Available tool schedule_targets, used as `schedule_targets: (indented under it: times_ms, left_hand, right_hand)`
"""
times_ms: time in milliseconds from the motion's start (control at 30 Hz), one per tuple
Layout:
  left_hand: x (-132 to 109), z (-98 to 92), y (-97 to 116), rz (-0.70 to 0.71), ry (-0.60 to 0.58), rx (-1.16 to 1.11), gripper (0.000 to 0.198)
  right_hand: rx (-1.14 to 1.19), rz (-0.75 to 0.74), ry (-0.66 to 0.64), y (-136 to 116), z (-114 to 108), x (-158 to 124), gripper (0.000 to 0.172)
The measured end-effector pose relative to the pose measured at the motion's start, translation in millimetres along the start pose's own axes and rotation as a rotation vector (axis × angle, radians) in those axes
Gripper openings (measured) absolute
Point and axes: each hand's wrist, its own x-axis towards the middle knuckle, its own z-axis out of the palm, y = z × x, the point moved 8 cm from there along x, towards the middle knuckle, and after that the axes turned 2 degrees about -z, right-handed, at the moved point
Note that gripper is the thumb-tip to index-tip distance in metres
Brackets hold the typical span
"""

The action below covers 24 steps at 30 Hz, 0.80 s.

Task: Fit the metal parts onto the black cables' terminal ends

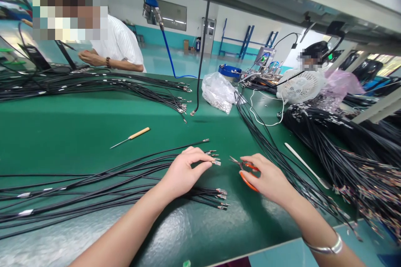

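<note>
My left hand [184,171] pinches a black cable [194,154] near its crimped metal terminal [216,162], at the centre of the green mat [78,133]. More black cables [94,183] with metal terminals fan out beneath that hand and wrist. My right hand [266,179] is a short gap to the right, shut on small orange-handled scissors [247,175]. The scissor blades point left toward the terminal and do not visibly touch it. Part of the handles is hidden by my fingers.
A wooden-handled awl [130,133] lies on the mat. Further black cable bundles [344,154] are heaped at right, near a white spatula [307,166]. A bag of metal terminals [217,91], a white fan [299,85] and two co-workers [119,46] are across the bench.
</note>
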Motion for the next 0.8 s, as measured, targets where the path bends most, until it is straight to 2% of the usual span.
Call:
schedule_targets:
  times_ms: [133,233,300,433,567,633,667,733,800]
  left_hand:
    - [-7,17.3,2,0.091,-0.087,0.197,0.019]
    - [-13,33.1,3,0.130,-0.159,0.352,0.024]
    - [-15,40.8,0,0.102,-0.188,0.459,0.025]
    - [-20,52.5,-7,0.056,-0.302,0.504,0.022]
    - [-22,55.3,-5,0.082,-0.387,0.398,0.023]
    - [-19,51.3,-3,0.091,-0.347,0.333,0.025]
    - [-16,46.6,-1,0.105,-0.281,0.310,0.023]
    - [-10,32.8,3,0.134,-0.076,0.299,0.020]
    - [-5,21.4,1,0.118,0.098,0.306,0.025]
  right_hand:
    - [-0.197,-0.003,-0.026,23,10,3,0.030]
    - [-0.212,-0.058,0.005,14,5,15,0.025]
    - [-0.152,-0.081,-0.032,-1,5,30,0.019]
    - [0.051,-0.117,-0.272,-33,26,62,0.007]
    - [0.361,-0.053,-0.416,-35,53,79,0.010]
    - [0.573,0.023,-0.445,-29,62,79,0.007]
    - [0.661,0.058,-0.441,-26,63,77,0.008]
    - [0.788,0.100,-0.420,-25,61,75,0.010]
    - [0.844,0.106,-0.387,-27,54,73,0.009]
